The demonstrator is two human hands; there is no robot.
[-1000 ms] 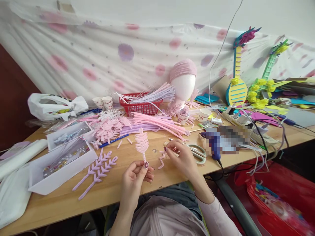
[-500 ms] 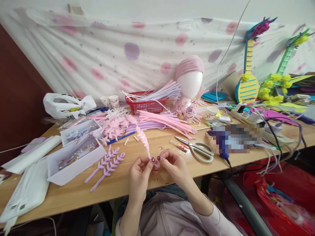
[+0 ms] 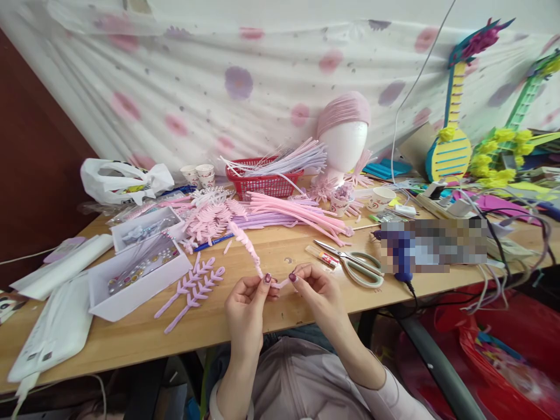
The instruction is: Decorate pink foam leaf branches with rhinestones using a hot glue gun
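A pink pipe cleaner point(image 3: 248, 247), looped into a leafy sprig at its upper part, stands up out of my left hand point(image 3: 247, 303). Thumb and fingers of that hand pinch it low on the stem. My right hand point(image 3: 317, 291) grips the loose end of the same pipe cleaner between thumb and forefinger, with a short stretch showing between the hands. Two finished lilac sprigs point(image 3: 192, 291) lie on the wooden table point(image 3: 144, 344) left of my hands. Scissors point(image 3: 356, 262) and a small tube with a red label point(image 3: 322, 256) rest beyond my right hand.
Pink pipe cleaners point(image 3: 297, 213) lie before a red basket point(image 3: 265, 185) holding white ones. A pile of pink sprigs point(image 3: 210, 219) and white boxes point(image 3: 140, 291) are at left. A foam head point(image 3: 343, 143) stands behind. At right are a purple glue gun point(image 3: 400, 256) and cables.
My hands have moved slightly apart, and the curled pink end between them is now pulled straighter. The sprig leans a bit more to the left. The whole view has shifted slightly.
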